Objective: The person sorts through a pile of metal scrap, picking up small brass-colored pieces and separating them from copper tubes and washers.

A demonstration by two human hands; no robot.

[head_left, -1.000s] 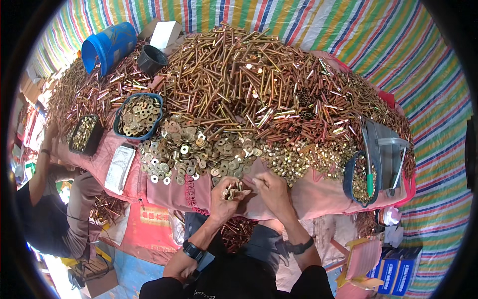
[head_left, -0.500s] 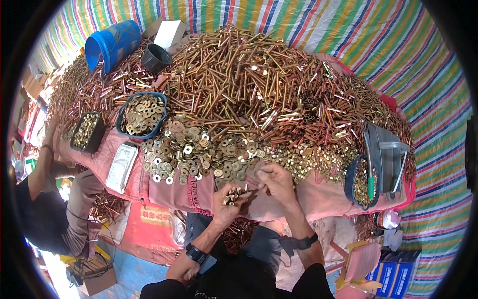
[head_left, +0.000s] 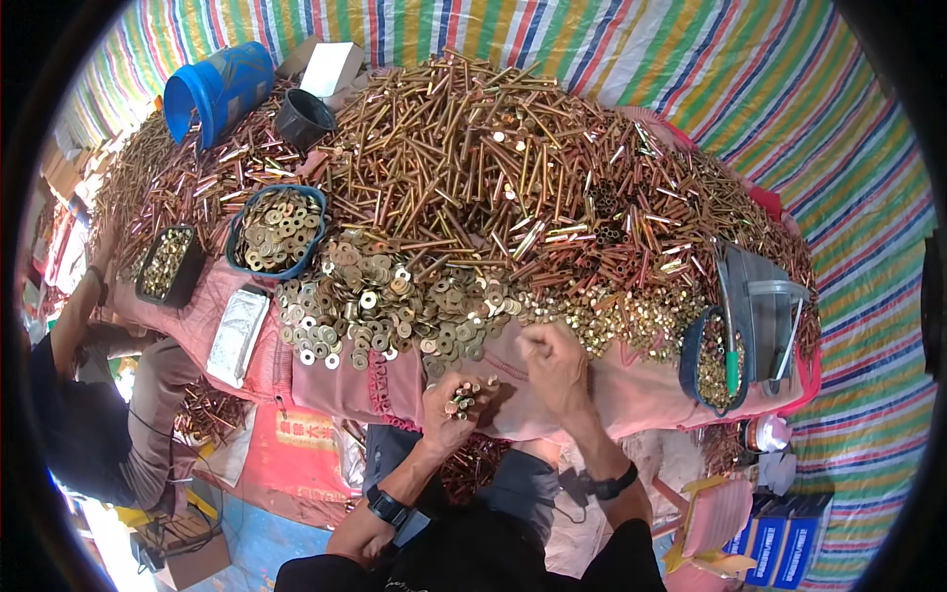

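My left hand [head_left: 449, 407] is closed around a bundle of short brass-coloured bolts [head_left: 462, 399], their ends pointing up out of the fist over the pink cloth's front edge. To its right and a little farther off is my right hand [head_left: 557, 365], fingers curled together and slightly blurred; what they hold, if anything, is hidden. It sits at the near edge of the loose small nuts [head_left: 617, 316]. Just left of it spreads a heap of flat washers [head_left: 395, 301]. Behind both lies a big pile of long brass-coloured bolts and tubes [head_left: 473, 168].
A blue tub of washers [head_left: 276, 232], a dark box of nuts [head_left: 170, 264] and a silver packet [head_left: 240, 333] are on the left. A blue bucket [head_left: 219, 94] lies tipped at the back. At right stands a tub of nuts [head_left: 715, 365]. Another person's arm [head_left: 84, 306] reaches in at far left.
My right hand has drawn slightly away to the right from my left hand. My left hand has turned a little, still holding the bolts, whose ends now show more.
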